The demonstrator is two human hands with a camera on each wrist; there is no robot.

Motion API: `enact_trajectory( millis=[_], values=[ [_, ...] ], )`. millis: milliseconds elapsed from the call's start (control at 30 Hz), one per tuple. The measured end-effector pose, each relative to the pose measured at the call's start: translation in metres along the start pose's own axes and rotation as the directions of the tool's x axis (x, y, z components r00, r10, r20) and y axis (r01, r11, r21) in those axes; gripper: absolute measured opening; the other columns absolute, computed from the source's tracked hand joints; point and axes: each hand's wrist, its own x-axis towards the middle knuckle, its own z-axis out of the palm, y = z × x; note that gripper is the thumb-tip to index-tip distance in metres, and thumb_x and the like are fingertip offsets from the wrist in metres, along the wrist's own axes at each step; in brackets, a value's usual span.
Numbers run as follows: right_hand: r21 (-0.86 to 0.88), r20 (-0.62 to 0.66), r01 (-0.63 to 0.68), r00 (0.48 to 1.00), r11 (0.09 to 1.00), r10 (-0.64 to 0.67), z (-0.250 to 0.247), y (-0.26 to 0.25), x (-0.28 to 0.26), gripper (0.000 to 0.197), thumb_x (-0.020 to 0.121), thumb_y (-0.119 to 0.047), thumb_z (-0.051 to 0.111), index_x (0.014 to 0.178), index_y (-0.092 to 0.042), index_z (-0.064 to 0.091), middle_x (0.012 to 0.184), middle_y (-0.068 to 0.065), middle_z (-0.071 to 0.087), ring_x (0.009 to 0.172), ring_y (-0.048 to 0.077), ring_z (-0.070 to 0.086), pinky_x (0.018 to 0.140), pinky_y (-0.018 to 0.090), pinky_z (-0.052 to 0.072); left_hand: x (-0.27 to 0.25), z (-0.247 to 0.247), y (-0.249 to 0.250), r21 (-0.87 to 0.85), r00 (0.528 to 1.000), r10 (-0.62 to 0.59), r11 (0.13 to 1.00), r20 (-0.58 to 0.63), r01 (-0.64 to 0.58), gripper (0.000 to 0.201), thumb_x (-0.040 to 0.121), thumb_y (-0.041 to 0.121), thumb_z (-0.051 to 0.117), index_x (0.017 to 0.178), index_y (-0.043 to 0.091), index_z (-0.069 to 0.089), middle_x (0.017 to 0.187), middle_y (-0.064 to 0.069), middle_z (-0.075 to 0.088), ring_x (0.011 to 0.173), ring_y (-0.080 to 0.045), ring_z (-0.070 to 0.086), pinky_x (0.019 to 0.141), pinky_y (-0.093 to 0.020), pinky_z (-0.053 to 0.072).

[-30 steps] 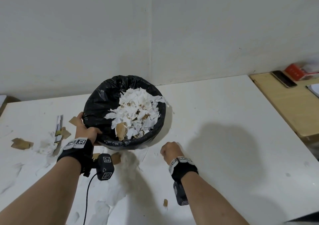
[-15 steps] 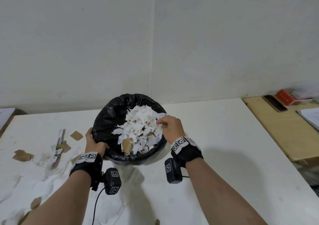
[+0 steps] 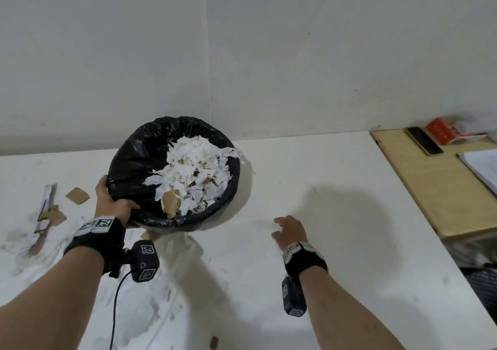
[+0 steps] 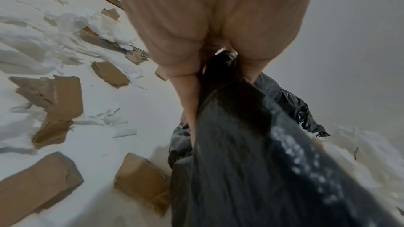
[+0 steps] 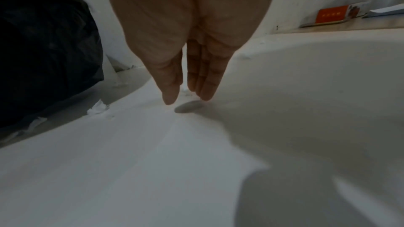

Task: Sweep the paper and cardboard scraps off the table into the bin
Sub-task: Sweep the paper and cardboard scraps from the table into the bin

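Between the hands, left hand (image 3: 113, 204) grips bin (image 3: 129, 161); right hand (image 3: 290, 231) hovers open.

I'm looking down on a white table (image 3: 336, 188) set against a pale wall, with the black-lined bin (image 3: 129, 161) on it, heaped with torn white paper and brown bits. Its left part is littered with white paper scraps (image 4: 50, 44) and brown cardboard pieces (image 4: 63, 96), 1 small cardboard piece (image 3: 214, 342) lies alone near the front edge, and a few white shreds (image 5: 98, 108) sit just beside the bin's base. Butted against the right edge is a wooden table (image 3: 441, 193) carrying a dark phone (image 3: 424, 141), a red box (image 3: 443, 132) and white papers (image 3: 481, 167).
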Motion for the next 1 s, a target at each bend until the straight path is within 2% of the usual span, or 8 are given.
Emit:
enact_trajectory(
  millis=[167,300,433,567,633,733,867,1000],
  values=[
    [-0.106,-0.029,0.083,0.996,0.991,-0.086,0.012,-0.005,0.011,0.045,0.091,-0.009,0.054,0.136,-0.010,0.050,0.139,0.009,0.046,0.132,0.021,0.041,0.105,0.023,0.031,0.005,-0.003,0.002,0.019,1.000,0.010,1.000,0.002,-0.010,0.096,0.079,-0.020,0.049,0.150,0.039,0.025,0.127,-0.007,0.049,0.093,-0.039,0.056,0.056,-0.047,0.057],
    [-0.104,-0.034,0.060,0.997,0.993,-0.064,0.011,-0.012,0.013,0.028,0.079,0.007,0.052,0.100,0.003,0.069,0.075,0.005,0.055,0.088,0.027,0.063,0.056,0.017,0.041,0.003,-0.006,0.003,0.038,1.000,0.006,0.999,0.014,-0.006,0.095,0.080,-0.020,0.049,0.151,0.039,0.025,0.128,-0.005,0.048,0.094,-0.039,0.055,0.048,-0.046,0.058],
    [-0.121,-0.020,0.060,0.998,0.991,-0.063,0.002,-0.018,0.007,0.025,0.075,0.009,0.051,0.083,-0.004,0.070,0.091,0.012,0.069,0.083,0.026,0.063,0.071,0.028,0.052,0.000,-0.007,0.002,0.026,1.000,-0.004,1.000,0.021,0.004,0.095,0.080,-0.021,0.048,0.151,0.038,0.026,0.128,-0.005,0.048,0.097,-0.040,0.054,0.039,-0.043,0.055],
    [0.028,-0.125,0.143,0.982,0.989,-0.138,-0.007,-0.024,0.012,0.026,0.069,0.003,0.050,0.048,-0.011,0.049,0.070,0.019,0.062,0.064,0.027,0.056,0.047,0.022,0.032,-0.007,-0.003,0.005,0.029,1.000,0.002,1.000,0.030,-0.003,0.093,0.082,-0.021,0.047,0.151,0.037,0.025,0.122,-0.006,0.047,0.086,-0.038,0.055,0.039,-0.041,0.055],
    [0.329,-0.279,0.205,0.954,0.922,-0.113,-0.016,-0.037,0.014,0.015,0.067,0.004,0.049,0.054,0.001,0.055,0.063,0.026,0.057,0.054,0.035,0.053,0.049,0.028,0.037,-0.010,0.001,0.006,0.028,1.000,0.006,1.000,0.028,-0.006,0.094,0.081,-0.022,0.046,0.152,0.036,0.025,0.120,-0.006,0.048,0.084,-0.037,0.056,0.043,-0.042,0.055],
    [0.564,-0.365,0.271,0.929,0.780,-0.058,-0.051,-0.070,0.016,0.027,0.077,0.004,0.054,0.063,-0.017,0.064,0.060,0.009,0.060,0.058,0.024,0.057,0.060,0.030,0.049,-0.014,0.011,0.008,0.025,1.000,0.004,1.000,0.030,-0.004,0.096,0.080,-0.023,0.047,0.153,0.036,0.025,0.123,-0.006,0.050,0.097,-0.041,0.055,0.061,-0.047,0.056],
    [0.550,-0.438,0.441,0.875,0.709,-0.204,-0.091,-0.116,0.009,0.028,0.084,0.001,0.056,0.074,-0.022,0.069,0.067,-0.004,0.063,0.066,0.014,0.057,0.070,0.026,0.052,-0.023,0.020,0.011,0.032,0.998,0.005,0.999,0.056,-0.007,0.097,0.078,-0.023,0.047,0.152,0.036,0.025,0.123,-0.009,0.053,0.107,-0.044,0.056,0.079,-0.062,0.055],
    [0.363,-0.373,0.444,0.875,0.819,-0.309,-0.101,-0.127,-0.002,0.037,0.083,0.011,0.048,0.084,-0.014,0.075,0.096,0.002,0.071,0.090,0.013,0.064,0.083,0.019,0.049,-0.029,0.025,0.018,0.029,0.996,0.042,0.999,0.075,-0.044,0.097,0.076,-0.022,0.049,0.150,0.036,0.027,0.125,-0.016,0.057,0.102,-0.044,0.058,0.072,-0.060,0.057]
  ],
)
